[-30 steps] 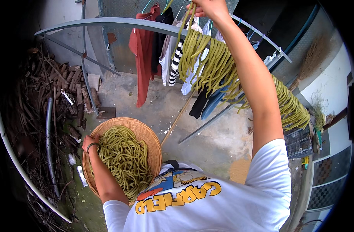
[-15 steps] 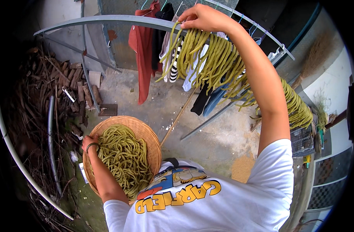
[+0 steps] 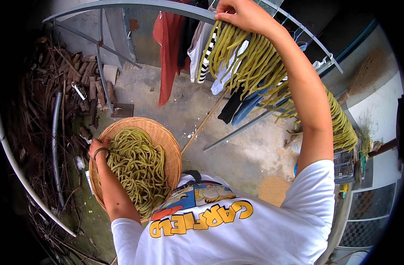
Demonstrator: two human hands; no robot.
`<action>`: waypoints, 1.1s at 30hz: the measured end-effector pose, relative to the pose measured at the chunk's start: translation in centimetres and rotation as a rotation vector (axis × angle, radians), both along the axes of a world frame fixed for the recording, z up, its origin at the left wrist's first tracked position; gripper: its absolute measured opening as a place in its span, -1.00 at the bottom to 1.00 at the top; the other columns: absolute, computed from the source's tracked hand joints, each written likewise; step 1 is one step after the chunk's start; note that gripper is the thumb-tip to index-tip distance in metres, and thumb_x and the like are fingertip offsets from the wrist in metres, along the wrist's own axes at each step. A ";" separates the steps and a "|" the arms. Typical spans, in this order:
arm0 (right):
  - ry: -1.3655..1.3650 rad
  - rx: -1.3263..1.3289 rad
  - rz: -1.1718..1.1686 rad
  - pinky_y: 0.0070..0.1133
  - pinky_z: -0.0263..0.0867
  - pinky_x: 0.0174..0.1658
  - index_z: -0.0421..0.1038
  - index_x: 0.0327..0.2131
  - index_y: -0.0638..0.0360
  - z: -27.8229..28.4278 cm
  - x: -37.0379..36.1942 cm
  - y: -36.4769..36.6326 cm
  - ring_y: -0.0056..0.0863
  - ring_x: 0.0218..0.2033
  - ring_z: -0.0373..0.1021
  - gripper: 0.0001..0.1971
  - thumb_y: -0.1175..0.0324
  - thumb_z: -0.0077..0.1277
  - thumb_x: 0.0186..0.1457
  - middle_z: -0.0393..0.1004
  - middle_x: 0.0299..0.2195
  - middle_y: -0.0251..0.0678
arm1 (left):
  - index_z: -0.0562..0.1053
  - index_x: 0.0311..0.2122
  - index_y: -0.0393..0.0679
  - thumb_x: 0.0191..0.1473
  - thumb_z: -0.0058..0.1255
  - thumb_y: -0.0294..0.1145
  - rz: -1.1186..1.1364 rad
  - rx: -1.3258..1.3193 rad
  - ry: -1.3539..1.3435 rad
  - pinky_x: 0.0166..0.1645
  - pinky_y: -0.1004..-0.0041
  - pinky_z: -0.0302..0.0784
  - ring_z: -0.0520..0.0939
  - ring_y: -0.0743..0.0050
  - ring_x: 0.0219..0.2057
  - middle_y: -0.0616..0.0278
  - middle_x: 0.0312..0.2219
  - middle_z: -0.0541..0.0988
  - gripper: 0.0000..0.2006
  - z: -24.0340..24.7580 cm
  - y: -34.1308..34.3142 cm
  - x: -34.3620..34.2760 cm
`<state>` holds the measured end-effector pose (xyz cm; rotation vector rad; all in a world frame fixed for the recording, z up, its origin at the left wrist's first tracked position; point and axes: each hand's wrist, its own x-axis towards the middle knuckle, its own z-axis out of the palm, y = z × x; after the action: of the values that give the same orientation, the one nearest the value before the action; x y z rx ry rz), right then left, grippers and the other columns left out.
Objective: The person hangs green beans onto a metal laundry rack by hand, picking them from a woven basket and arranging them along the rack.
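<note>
Right hand [image 3: 239, 15] has come in toward the row of strands over the last half second; the end strand that swung out left then now hangs close to its neighbours; whole view also tilted, so basket and clothes sit higher in frame; I read that as one more strand over the bar.

Near to far: white printed shirt [image 3: 272, 221] fills lower center; wicker basket [image 3: 171, 152] just beside it, lower left; left hand [image 3: 98, 146], wearing a dark bracelet [image 3: 100, 152], is closed on its left rim; I see a tangled heap of loose green strands [image 3: 135, 165] inside, bean-like, plenty left.

Further up: right hand is at the curved grey bar [image 3: 166, 6], top center, fingers bent, thumb at the top of the hanging strands [image 3: 248, 59]; can't tell if it pinches one or merely rests; that row runs behind the forearm to the right side of frame.

Beyond: red garment [image 3: 169, 57] and striped sleeve [image 3: 207, 59] upper center; firewood pile [image 3: 67, 70] upper left; broom [image 3: 363, 73] upper right.
</note>
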<state>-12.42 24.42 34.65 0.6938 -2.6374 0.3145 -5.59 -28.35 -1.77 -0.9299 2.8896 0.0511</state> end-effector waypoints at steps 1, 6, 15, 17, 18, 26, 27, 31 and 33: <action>0.031 0.035 -0.031 -0.38 0.37 -0.23 0.50 -0.35 0.19 0.0 0.5 -0.4 -0.15 -0.32 0.48 -0.77 0.26 0.07 -0.06 0.54 -0.43 -0.11 | 0.44 -0.09 -0.14 -0.12 0.04 0.24 0.007 0.023 -0.014 0.03 0.14 0.33 0.49 0.15 -0.03 0.14 -0.10 0.51 -0.35 0.0 -0.4 0.1; 0.426 -0.052 0.234 -0.48 0.38 -0.25 0.44 -0.24 0.29 -4.7 5.9 -8.0 -0.29 -0.34 0.48 -0.76 0.41 0.08 -0.01 0.52 -0.41 -0.15 | 0.39 0.00 -0.09 -0.10 0.04 0.21 0.041 -0.011 -0.041 0.08 0.18 0.28 0.42 0.20 0.05 0.17 0.00 0.44 -0.34 0.3 0.7 0.1; -0.966 -0.343 1.555 -0.45 0.20 0.03 0.49 -0.21 0.21 -21.6 20.5 -33.7 -0.32 -0.08 0.37 -0.61 0.09 0.06 0.04 0.49 -0.17 -0.22 | 0.39 -0.01 -0.10 -0.09 0.08 0.09 -0.132 -0.039 0.034 0.10 0.19 0.25 0.42 0.21 0.05 0.16 -0.01 0.44 -0.40 0.0 4.6 -1.7; -0.673 -0.531 1.430 -0.44 0.20 0.02 0.52 -0.30 0.21 -23.1 17.9 -32.7 -0.37 -0.17 0.41 -0.68 0.13 0.06 0.05 0.55 -0.35 -0.24 | 0.39 -0.01 -0.10 -0.10 0.08 0.11 -0.054 -0.055 0.028 0.10 0.20 0.26 0.42 0.22 0.05 0.17 -0.02 0.44 -0.39 0.1 2.6 -0.9; -0.465 -0.564 1.193 -0.44 0.24 -0.04 0.51 -0.31 0.22 -23.7 15.4 -32.0 -0.36 -0.21 0.44 -0.69 0.14 0.07 0.04 0.55 -0.36 -0.23 | 0.39 -0.01 -0.10 -0.10 0.09 0.13 0.008 -0.043 0.019 0.09 0.20 0.26 0.42 0.22 0.04 0.18 -0.03 0.45 -0.38 -0.6 2.4 -0.2; -0.701 0.078 0.522 -0.41 0.36 -0.24 0.49 -0.37 0.26 -32.8 12.3 -25.1 -0.23 -0.28 0.46 -0.73 0.22 0.13 -0.02 0.53 -0.36 -0.16 | 0.41 -0.03 -0.07 -0.10 0.09 0.14 0.067 -0.039 0.029 0.07 0.23 0.28 0.45 0.27 0.01 0.20 -0.04 0.46 -0.40 0.1 0.5 1.1; -0.661 0.188 0.563 -0.40 0.35 -0.22 0.49 -0.38 0.27 -34.6 13.3 -25.6 -0.22 -0.26 0.45 -0.72 0.21 0.13 -0.02 0.53 -0.35 -0.16 | 0.41 -0.04 -0.08 -0.09 0.09 0.14 0.076 -0.038 0.031 0.06 0.24 0.28 0.45 0.27 0.01 0.20 -0.05 0.46 -0.40 0.1 0.5 1.1; -0.509 0.257 0.420 -0.39 0.34 -0.21 0.50 -0.39 0.27 -39.1 15.0 -27.3 -0.22 -0.22 0.43 -0.69 0.18 0.16 -0.06 0.52 -0.34 -0.12 | 0.41 -0.03 -0.07 -0.09 0.08 0.15 0.047 -0.036 0.021 0.06 0.24 0.28 0.45 0.27 0.01 0.20 -0.05 0.47 -0.40 1.1 1.0 1.0; -0.318 0.096 0.394 -0.38 0.37 -0.33 0.51 -0.44 0.26 -41.3 14.6 -27.3 -0.27 -0.37 0.46 -0.70 0.17 0.12 -0.04 0.51 -0.47 -0.13 | 0.41 -0.03 -0.07 -0.10 0.09 0.16 0.045 -0.050 0.029 0.06 0.24 0.28 0.44 0.27 0.02 0.20 -0.05 0.46 -0.39 1.1 1.1 0.8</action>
<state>2.22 -2.84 -6.68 1.2965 -2.8080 0.4418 -4.74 -27.24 -0.68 -1.0116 2.9091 -0.0046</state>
